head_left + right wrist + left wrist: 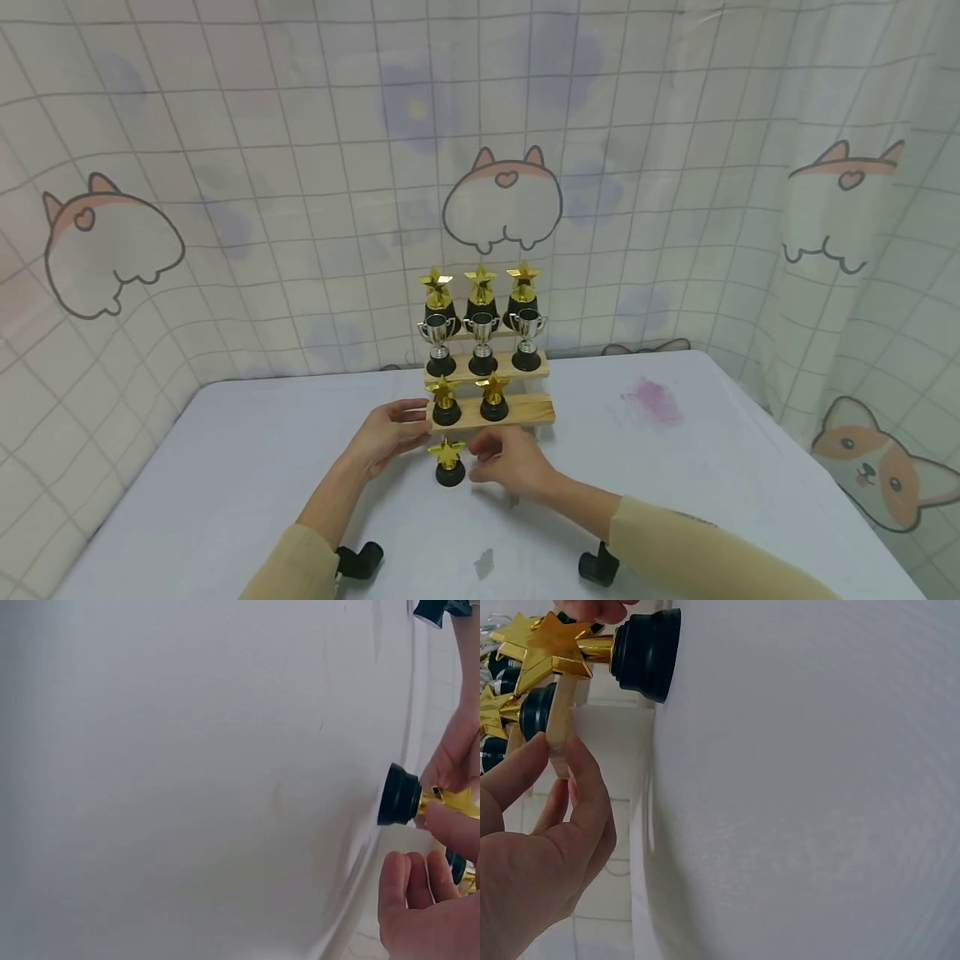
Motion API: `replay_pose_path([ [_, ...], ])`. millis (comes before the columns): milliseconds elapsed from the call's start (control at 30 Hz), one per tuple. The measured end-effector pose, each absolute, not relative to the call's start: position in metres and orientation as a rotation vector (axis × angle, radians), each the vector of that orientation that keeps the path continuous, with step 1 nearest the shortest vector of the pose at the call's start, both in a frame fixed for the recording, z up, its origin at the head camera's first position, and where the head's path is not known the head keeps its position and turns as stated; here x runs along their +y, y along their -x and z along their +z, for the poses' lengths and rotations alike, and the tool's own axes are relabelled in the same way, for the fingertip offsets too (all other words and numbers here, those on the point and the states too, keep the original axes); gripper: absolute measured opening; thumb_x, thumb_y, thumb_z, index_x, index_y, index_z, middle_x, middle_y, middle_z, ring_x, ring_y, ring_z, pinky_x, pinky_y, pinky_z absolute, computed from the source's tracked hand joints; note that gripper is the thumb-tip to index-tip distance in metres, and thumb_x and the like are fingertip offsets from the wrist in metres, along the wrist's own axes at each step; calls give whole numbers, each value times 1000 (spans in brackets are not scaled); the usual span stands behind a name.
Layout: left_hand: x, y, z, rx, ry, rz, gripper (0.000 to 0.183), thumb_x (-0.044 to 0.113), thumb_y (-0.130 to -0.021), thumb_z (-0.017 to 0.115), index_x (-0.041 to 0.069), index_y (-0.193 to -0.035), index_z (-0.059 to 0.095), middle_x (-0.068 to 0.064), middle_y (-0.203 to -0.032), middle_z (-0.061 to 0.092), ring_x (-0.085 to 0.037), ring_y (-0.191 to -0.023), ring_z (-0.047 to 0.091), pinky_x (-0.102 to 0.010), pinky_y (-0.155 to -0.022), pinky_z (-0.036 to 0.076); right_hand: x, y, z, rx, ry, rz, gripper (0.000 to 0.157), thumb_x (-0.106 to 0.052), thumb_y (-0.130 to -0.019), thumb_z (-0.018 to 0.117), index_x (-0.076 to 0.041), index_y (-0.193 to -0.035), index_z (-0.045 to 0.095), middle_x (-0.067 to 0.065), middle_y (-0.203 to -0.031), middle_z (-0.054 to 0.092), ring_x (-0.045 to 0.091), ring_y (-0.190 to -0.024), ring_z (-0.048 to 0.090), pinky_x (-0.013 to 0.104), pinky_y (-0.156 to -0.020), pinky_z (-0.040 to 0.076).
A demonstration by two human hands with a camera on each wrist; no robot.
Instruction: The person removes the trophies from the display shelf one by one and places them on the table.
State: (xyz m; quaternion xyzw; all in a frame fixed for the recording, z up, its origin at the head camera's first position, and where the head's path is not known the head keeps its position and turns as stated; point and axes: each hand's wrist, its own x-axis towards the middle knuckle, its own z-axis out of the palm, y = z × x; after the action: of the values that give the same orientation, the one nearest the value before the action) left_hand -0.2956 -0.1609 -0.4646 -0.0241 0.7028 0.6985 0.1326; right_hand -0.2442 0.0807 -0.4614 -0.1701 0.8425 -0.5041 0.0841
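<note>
Star trophy stands before the wooden stand; also before the stand, my right hand is half-open, gripping nothing; at the stand's left end, my left hand pinches its bottom shelf; silver cups line its middle shelf.

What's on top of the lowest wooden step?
On the lowest pale wooden step stand a gold star-topped trophy with a round black base, left, and a matching trophy, middle. The step's right end shows wood; the wood beneath their bases is hidden.

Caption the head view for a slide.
Left grip pinches the lowest wooden tier; right grip beside a gold star trophy on the white table.
</note>
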Motion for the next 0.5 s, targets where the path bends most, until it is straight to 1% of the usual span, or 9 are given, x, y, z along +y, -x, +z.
replay_pose_path([
  [133,-161,296,-464,2044,86,2027,49,-2,-94,71,-1,-141,55,-23,-132,57,-30,-110,66,-40,-94,59,90,243,-461,2494,514,-1534,31,-3,-82,85,1,-110,71,11,-105,69,19,-95,64,31,-83,58],
  [267,-161,296,-465,2032,84,2037,49,-3,-94,70,-1,-141,55,-23,-132,57,-29,-109,66,-40,-94,59,99,242,-459,2497,492,-1528,30,-8,-86,83,0,-112,70,12,-107,69,18,-95,63,31,-82,58],
  [400,-161,296,-467,2037,76,2032,49,-2,-94,71,-1,-140,56,-23,-132,57,-29,-109,66,-41,-94,59,107,240,-455,2538,460,-1517,29,-15,-90,81,-2,-113,70,5,-104,69,17,-95,63,32,-83,58],
  [500,-161,296,-466,2040,76,2028,49,-1,-94,71,-1,-140,56,-23,-132,57,-29,-110,66,-41,-94,59,112,240,-450,2569,443,-1562,28,-16,-90,81,-3,-112,70,1,-101,69,17,-94,64,30,-82,59],
])
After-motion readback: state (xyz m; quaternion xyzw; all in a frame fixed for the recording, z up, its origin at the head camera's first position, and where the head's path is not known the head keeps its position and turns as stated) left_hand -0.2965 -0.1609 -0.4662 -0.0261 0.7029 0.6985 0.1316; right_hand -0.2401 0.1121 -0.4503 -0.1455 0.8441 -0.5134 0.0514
